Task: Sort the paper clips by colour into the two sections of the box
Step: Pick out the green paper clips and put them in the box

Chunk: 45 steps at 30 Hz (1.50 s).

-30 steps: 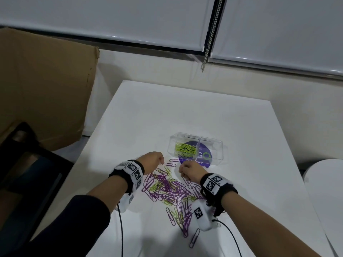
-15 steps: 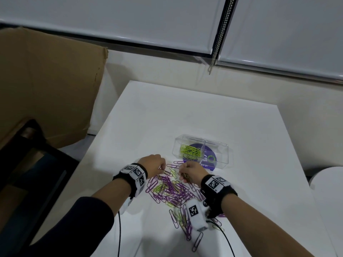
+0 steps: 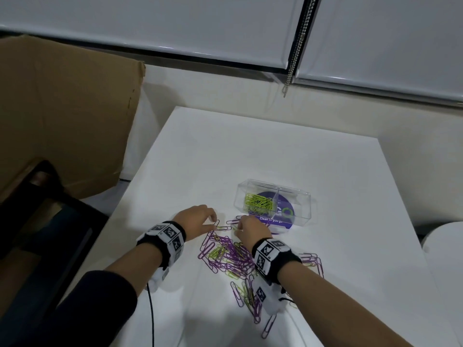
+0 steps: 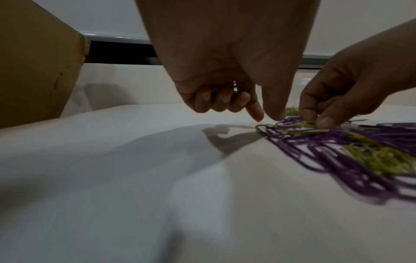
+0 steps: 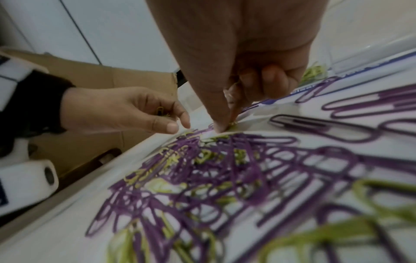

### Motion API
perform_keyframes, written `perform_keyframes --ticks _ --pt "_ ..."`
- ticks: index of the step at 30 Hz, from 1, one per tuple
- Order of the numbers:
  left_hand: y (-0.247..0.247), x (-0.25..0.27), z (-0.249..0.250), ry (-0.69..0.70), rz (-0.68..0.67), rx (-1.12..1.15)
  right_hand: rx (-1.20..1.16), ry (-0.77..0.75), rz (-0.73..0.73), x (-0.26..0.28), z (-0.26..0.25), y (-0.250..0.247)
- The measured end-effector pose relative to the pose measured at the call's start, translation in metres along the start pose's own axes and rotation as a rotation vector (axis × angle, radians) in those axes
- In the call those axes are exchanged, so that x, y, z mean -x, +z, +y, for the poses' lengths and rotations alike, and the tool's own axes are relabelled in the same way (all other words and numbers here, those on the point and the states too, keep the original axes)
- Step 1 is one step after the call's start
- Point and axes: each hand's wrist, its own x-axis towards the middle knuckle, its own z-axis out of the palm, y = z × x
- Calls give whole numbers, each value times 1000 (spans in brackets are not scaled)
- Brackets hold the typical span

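Observation:
A heap of purple and green paper clips (image 3: 230,254) lies on the white table (image 3: 275,151), in front of a clear two-section box (image 3: 304,196). Green clips (image 3: 258,202) fill its left section; I see none in the right one. My left hand (image 3: 214,221) is at the heap's far left edge. Its curled fingers hold green clips (image 5: 160,111), while thumb and forefinger point down at the table (image 4: 268,115). My right hand (image 3: 239,225) pinches a green clip (image 5: 233,123) against the table at the heap's far edge, a finger's width from the left hand.
A large brown cardboard sheet (image 3: 62,108) leans left of the table, with dark furniture (image 3: 37,221) below it. A white rounded object (image 3: 446,246) stands off the right edge. Loose purple clips (image 3: 312,259) lie to the right of my right wrist. A bead chain (image 3: 293,58) hangs behind.
Both hands have stayed at the heap's far edge, and their fingertips have drawn closer together. The head view has shifted a little.

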Motion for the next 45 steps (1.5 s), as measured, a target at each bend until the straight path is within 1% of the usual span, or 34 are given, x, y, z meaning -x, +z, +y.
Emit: perform_keyframes --ticks 2,6,10,12,14,17,20,24,28,33,35,37,38,39,42,43,45 --pt "2 -4 9 14 0 -23 -8 26 -30 -2 0 -1" --pt "6 -15 20 -6 -16 -71 1 10 -68 -2 8 -2" --pt "4 -19 23 -58 -42 27 92 -22 -46 6 20 -1" --pt "2 -19 23 -70 -45 91 67 -65 -47 11 25 -2" --pt "2 -17 22 -76 -37 156 -16 -70 -21 15 31 -5" --pt "1 -13 21 -75 -30 230 -196 -34 17 18 41 -11" --pt "-1 -10 21 -75 -24 269 -311 -25 25 25 47 -17" --pt "-2 -3 22 -110 -23 331 -504 30 9 32 53 -15" --pt "-2 4 25 -130 -19 290 -686 81 -35 38 55 -14" --pt "3 8 21 -120 -65 284 -948 146 -126 38 56 -12" --pt "3 8 21 -94 -93 225 -1020 210 -138 37 54 -12" --pt "2 10 21 -59 -135 101 -1079 271 -147 35 51 -13" --pt "2 11 22 -39 -154 38 -1062 270 -142 34 49 -13" --pt "3 12 22 -20 -164 -12 -983 242 -131 33 49 -13" --pt "9 12 23 12 -121 -66 -503 79 -110 30 43 -12" --pt "11 12 24 18 -94 -64 -372 33 -97 29 40 -10" --pt "11 12 25 25 -61 -62 -191 -21 -65 27 33 -6"
